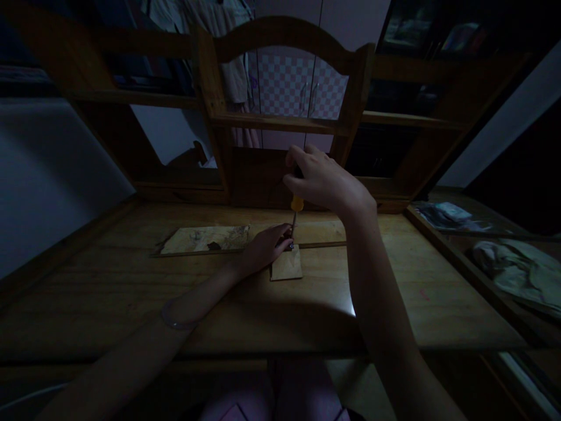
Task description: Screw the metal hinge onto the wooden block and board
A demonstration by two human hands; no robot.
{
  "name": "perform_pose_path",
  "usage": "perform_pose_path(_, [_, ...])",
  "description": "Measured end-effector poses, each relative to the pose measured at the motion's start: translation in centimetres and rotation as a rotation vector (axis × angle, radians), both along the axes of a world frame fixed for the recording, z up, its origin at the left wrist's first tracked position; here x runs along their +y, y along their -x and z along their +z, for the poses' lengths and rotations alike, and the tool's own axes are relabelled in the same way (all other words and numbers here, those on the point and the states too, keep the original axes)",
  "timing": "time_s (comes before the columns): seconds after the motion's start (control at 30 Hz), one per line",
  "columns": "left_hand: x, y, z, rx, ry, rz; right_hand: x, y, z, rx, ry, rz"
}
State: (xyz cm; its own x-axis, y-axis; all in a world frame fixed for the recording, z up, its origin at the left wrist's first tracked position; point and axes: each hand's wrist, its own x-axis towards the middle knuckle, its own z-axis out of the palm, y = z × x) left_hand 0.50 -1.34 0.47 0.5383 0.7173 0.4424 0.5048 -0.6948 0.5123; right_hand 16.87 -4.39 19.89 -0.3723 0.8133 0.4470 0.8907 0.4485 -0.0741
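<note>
My right hand (pixel 322 178) is closed round the handle of a yellow-handled screwdriver (pixel 297 203), held upright with its shaft pointing down. The tip reaches a small metal piece (pixel 290 246), too small to make out, at the edge of a small square wooden board (pixel 287 266). My left hand (pixel 267 245) lies low beside the tip, thumb and fingers pinched about that metal piece. Under and behind this hand stretches a long thin wooden plank (pixel 205 238), its left part stained and rough. The small board lies against the plank's near side.
All this rests on a wooden desk (pixel 175 286) with a raised shelf frame (pixel 284 121) along its back. To the right, a lower shelf holds plastic-wrapped items (pixel 451 213) and a pale cloth (pixel 521 269). Hanging clothes (pixel 228 58) and a checked cupboard (pixel 284 85) stand beyond. The light is dim.
</note>
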Motion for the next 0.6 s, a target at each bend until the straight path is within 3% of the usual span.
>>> perform_pose_path(0.6, [0.35, 0.12, -0.13, -0.018, 0.039, -0.012, -0.24, 0.18, 0.02, -0.025, -0.021, 0.007])
